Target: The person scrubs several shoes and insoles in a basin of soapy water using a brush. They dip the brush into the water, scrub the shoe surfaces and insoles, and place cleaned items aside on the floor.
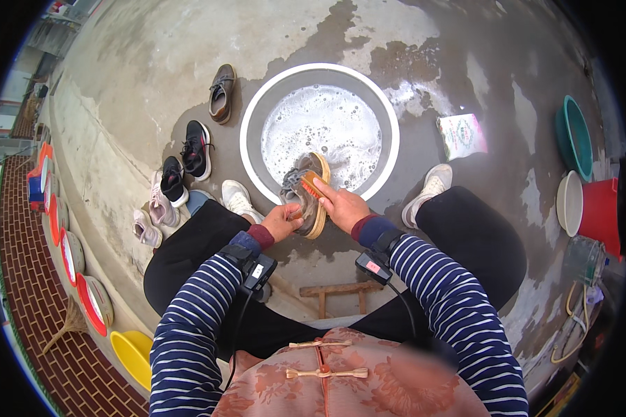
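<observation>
My left hand point(279, 221) grips the heel end of a grey shoe with a tan sole point(311, 201), held over the near rim of a round white basin point(252, 118) filled with soapy water. My right hand point(342, 207) holds an orange scrub brush point(311, 185) pressed against the shoe's upper. Both sleeves are dark blue with white stripes, and a small black device is strapped to each wrist.
Several shoes lie left of the basin: a brown one point(221, 92), a black one point(197, 149), pink ones point(153, 212). A detergent bag point(461, 135) lies on the wet concrete at right. Green, white and red tubs point(586, 194) stand far right. A wooden stool point(337, 293) is between my legs.
</observation>
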Available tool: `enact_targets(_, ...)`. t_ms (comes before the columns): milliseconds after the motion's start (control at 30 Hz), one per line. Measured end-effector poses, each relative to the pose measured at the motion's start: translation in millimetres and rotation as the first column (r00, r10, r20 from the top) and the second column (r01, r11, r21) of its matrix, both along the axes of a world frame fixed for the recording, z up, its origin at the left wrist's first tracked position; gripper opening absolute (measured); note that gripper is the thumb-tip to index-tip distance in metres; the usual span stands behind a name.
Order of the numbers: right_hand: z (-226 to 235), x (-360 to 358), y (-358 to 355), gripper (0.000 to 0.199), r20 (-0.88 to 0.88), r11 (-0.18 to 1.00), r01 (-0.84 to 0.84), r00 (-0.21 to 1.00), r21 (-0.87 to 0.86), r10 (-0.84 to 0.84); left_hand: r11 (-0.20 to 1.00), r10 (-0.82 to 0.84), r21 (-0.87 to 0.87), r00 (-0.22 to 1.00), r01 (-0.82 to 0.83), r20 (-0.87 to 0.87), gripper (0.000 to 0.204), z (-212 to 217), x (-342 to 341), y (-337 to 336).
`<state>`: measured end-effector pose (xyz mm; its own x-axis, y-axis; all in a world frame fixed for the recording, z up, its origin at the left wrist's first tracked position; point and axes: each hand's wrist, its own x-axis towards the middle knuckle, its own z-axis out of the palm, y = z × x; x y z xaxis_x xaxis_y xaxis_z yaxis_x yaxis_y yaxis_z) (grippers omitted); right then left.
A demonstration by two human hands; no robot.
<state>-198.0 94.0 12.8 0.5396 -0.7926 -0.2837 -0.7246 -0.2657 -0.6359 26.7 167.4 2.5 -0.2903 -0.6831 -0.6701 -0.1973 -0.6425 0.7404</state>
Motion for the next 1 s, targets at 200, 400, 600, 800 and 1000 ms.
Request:
enact_targets(200, 7.8, -7.2, 15.4, 0.05, 0.122, 0.997, 0.054, 0.991, -0.052, -0.047, 0.974, -0.122, -0.189, 0.993, 0.122, 0.012, 0.025, -1.3, -1.0, -5.3)
enact_targets(400, 29.5, -11.7, 59.8, 0.057, 0.263, 0.99, -0.13, 0.954, -0.062, 0.142, 1.0, 0.024, -0.021, 0.983, -0.021, 0.181, 0.024, 3.1, 6.3, -11.5)
enact_targets(600, 22.4, -4.7, 27.9, 0.053, 0.114, 0.997, 0.049, 0.993, -0.059, -0.042, 0.995, 0.064, 0.075, 0.996, -0.06, -0.054, 0.03, -0.1, 0.6, -5.0)
enact_targets(800, 17.5, -0.7, 36.5, 0.054, 0.202, 0.991, -0.115, 0.971, -0.075, 0.128, 0.999, 0.05, 0.007, 0.997, -0.051, 0.058, 0.03, -0.9, 10.9, -11.7)
enact_targets(1000, -10.3, -0.2, 3.2, 0.053, 0.184, 0.999, -0.018, 0.983, 0.035, 0.011, 0.995, 0.095, -0.023, 0.995, -0.096, -0.034, 0.028, -2.1, 4.6, -11.1)
